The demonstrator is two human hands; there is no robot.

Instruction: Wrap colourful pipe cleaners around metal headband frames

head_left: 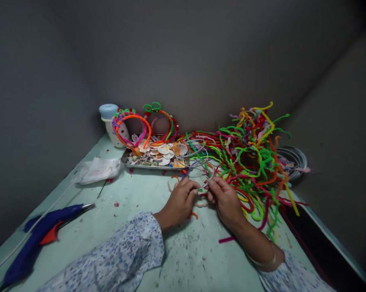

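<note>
While grey walls enclose the littered green table (134, 202), both hands (179, 200) (225, 198) pinch a thin headband (207, 182).

No readable text, label, brand, number or sign shows on anything here.

Left arm (122, 255), lower centre: loose white sleeve, small blue floral print, cuff at wrist. Right arm (262, 251), lower right: same print sleeve pushed back, thin pale bangle (272, 259) above wrist.
</note>
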